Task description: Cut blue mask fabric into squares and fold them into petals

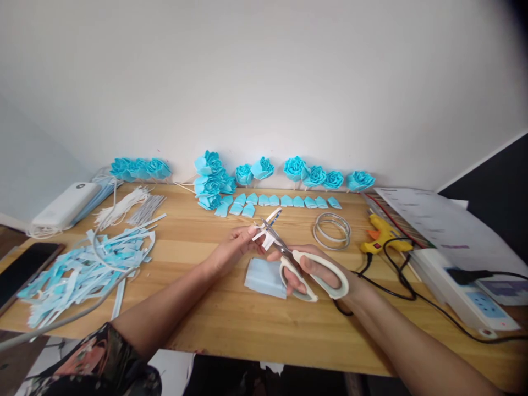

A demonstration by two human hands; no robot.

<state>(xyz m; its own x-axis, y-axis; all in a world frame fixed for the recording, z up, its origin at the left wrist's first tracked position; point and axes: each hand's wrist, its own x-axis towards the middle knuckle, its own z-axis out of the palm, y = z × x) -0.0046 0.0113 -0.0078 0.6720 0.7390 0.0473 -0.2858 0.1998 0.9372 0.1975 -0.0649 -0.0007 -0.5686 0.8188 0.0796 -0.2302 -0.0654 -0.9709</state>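
My right hand [317,272] grips white-handled scissors [297,258], whose open blades point up and left. My left hand [237,247] pinches a small white piece of material [266,237] held between the blades. Both hands hover over the middle of the wooden table [206,308]. A folded light blue stack of material [266,278] lies on the table just under the scissors. Behind the hands a row of small blue cut pieces [280,201] lies in front of several blue fabric flowers [313,175] lined along the wall.
A heap of blue and white strips [82,267] lies at the left, with white elastic cords [124,206], a white power bank [66,206] and a dark phone [22,267]. At the right are wire rings [332,231], a yellow glue gun [383,235], black cable, a power strip [466,291] and papers [445,220].
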